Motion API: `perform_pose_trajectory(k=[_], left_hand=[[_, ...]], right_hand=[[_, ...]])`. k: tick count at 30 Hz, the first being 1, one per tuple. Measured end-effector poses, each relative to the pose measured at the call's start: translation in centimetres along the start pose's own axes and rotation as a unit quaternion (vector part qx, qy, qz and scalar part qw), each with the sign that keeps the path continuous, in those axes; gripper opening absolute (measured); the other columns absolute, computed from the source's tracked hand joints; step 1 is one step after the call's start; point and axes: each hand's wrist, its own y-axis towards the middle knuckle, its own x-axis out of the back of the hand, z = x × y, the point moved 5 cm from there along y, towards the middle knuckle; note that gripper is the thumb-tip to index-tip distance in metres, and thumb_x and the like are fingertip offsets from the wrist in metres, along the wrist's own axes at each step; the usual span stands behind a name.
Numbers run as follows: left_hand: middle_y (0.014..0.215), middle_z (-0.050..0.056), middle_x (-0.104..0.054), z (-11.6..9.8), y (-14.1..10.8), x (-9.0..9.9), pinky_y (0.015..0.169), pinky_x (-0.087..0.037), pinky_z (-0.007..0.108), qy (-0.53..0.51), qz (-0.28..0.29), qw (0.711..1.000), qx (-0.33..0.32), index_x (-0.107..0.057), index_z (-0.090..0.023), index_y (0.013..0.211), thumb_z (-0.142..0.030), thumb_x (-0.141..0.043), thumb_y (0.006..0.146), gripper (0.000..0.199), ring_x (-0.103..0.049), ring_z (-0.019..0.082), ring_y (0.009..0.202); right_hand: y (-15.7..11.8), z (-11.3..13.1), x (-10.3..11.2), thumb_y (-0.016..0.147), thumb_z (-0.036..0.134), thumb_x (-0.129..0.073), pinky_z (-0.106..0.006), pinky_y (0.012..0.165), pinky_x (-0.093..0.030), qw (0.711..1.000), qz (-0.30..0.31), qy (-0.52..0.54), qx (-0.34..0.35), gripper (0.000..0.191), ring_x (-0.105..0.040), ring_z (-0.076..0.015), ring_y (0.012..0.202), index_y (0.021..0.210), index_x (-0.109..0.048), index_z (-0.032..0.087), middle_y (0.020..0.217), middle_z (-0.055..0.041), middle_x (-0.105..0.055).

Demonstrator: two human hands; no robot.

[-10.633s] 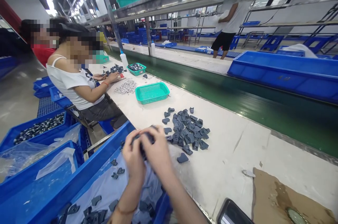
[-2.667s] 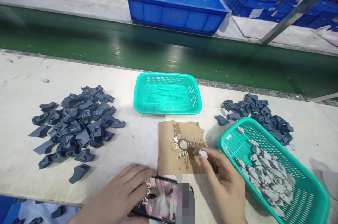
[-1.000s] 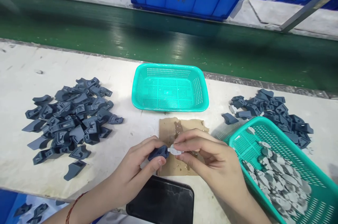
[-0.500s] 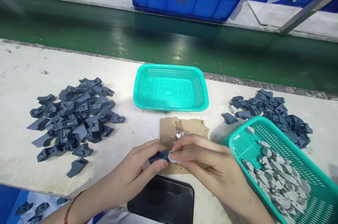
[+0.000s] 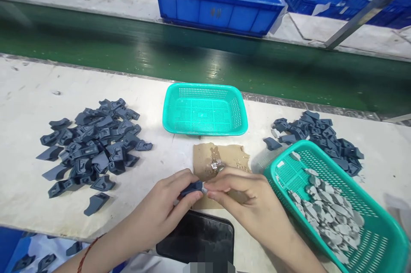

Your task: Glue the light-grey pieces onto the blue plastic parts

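Between the thumb and fingers of my left hand [image 5: 175, 198] is a dark blue-grey plastic part [image 5: 192, 188], held over the near edge of a brown cardboard piece [image 5: 202, 157]. My right hand [image 5: 247, 196] pinches a small light grey piece [image 5: 204, 188] against the right end of that part; fingertips hide most of it. A black phone-like slab [image 5: 195, 238] lies just below my hands. To the right, a green basket [image 5: 272, 166] holds many light grey pieces [image 5: 334, 213]. A heap of dark blue-grey parts [image 5: 93, 144] lies to the left.
A second green basket [image 5: 205, 131] stands behind the cardboard. Another pile of dark parts [image 5: 321, 136] sits at the right, behind the full basket. Beyond the table edge runs a green conveyor belt [image 5: 128, 46], with a large blue crate [image 5: 218, 7] on its far side.
The view has tilted up slightly, showing more of the background. Both hands stay together on the dark part, and the right fingers have shifted slightly around the light grey piece.
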Motion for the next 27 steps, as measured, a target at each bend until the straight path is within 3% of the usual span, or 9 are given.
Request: perform_pose_trajectory(k=[11,15,19,24,27], left_hand=[[0.098,0.005,-0.065,-0.2,-0.4,-0.1,0.083,-0.051,0.030,0.044,0.000,0.998,-0.051,-0.059,-0.020,0.102,-0.030,-0.041,0.106,0.022,-0.065,0.020,0.094],[0.109,0.003,-0.070,-0.5,-0.7,0.3,0.090,-0.051,0.026,-0.008,-0.015,0.998,-0.056,-0.063,-0.025,0.117,-0.028,-0.045,0.106,0.021,-0.066,0.019,0.105],[0.115,0.000,-0.072,-0.9,-0.7,0.6,0.093,-0.051,0.025,-0.016,-0.014,0.998,-0.064,-0.063,-0.029,0.124,-0.027,-0.047,0.105,0.025,-0.066,0.018,0.110],[0.113,0.003,-0.072,-1.6,-0.2,0.7,0.092,-0.052,0.026,-0.003,-0.032,0.997,-0.074,-0.066,-0.026,0.117,-0.028,-0.046,0.105,0.023,-0.067,0.019,0.106],[0.110,0.002,-0.073,-2.0,0.1,1.1,0.091,-0.052,0.025,-0.001,-0.024,0.997,-0.076,-0.067,-0.026,0.113,-0.032,-0.047,0.105,0.022,-0.068,0.018,0.102]], right_hand=[[-0.9,0.7,-0.4,0.089,0.014,-0.070,-0.023,0.068,-0.060,0.998,-0.039,0.026,0.032,0.018,-0.077,-0.0158,0.080,0.086,-0.082,0.026,0.086,-0.0009,-0.079],[-0.9,0.7,0.0,0.083,0.022,-0.078,-0.025,0.062,-0.061,0.992,-0.067,0.105,-0.036,0.008,-0.075,-0.0167,0.071,0.088,-0.084,0.025,0.080,-0.0022,-0.079],[-0.8,0.5,-0.3,0.076,0.035,-0.086,-0.025,0.060,-0.061,0.973,-0.056,0.193,-0.117,0.016,-0.073,-0.0163,0.064,0.084,-0.082,0.022,0.068,-0.0012,-0.075],[-0.9,1.4,0.0,0.085,0.034,-0.077,-0.021,0.057,-0.057,0.988,-0.110,0.093,-0.059,0.017,-0.071,-0.0153,0.066,0.076,-0.080,0.020,0.077,-0.0043,-0.074],[-1.6,0.9,-0.2,0.093,0.037,-0.068,-0.024,0.065,-0.061,0.992,-0.115,0.044,-0.019,0.020,-0.075,-0.0185,0.077,0.092,-0.082,0.023,0.088,-0.0066,-0.077]])
